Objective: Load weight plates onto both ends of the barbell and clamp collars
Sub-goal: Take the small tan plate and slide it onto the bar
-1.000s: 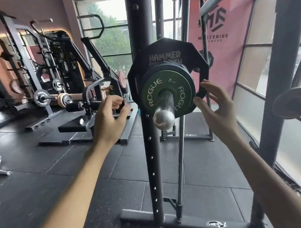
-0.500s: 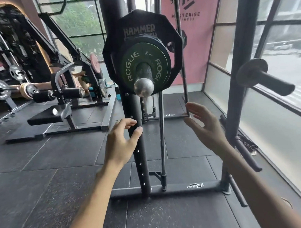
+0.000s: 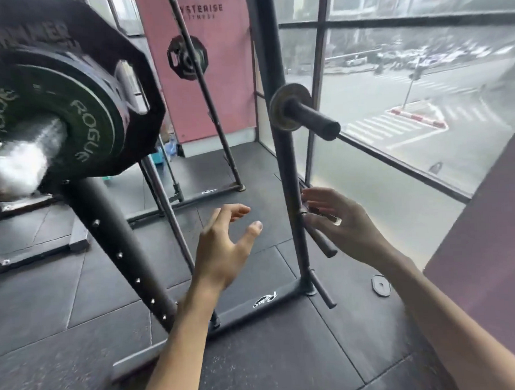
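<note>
The barbell sleeve end [image 3: 18, 158] juts toward me at the far left, blurred. On it sit a green ROGUE plate [image 3: 81, 119] and, behind that, a big black HAMMER plate [image 3: 141, 91]. My left hand [image 3: 223, 248] hovers open over the floor mat, fingers relaxed, holding nothing. My right hand [image 3: 342, 224] is at the rack's rear upright [image 3: 281, 153], fingers spread beside a low storage peg [image 3: 322, 242]. Something small and shiny shows at its fingers; what it is I cannot make out. No collar shows on the sleeve.
A bare storage peg [image 3: 309, 117] with a small metal disc sticks out of the upright at chest height. A small plate [image 3: 380, 285] lies on the floor by the window. The rack's front post [image 3: 118, 249] slants at left. Glass windows [image 3: 422, 101] close the right side.
My view swung right and down, away from the loaded sleeve. Both hands dropped from beside the plates; the right one moved to the low peg on the rear upright.
</note>
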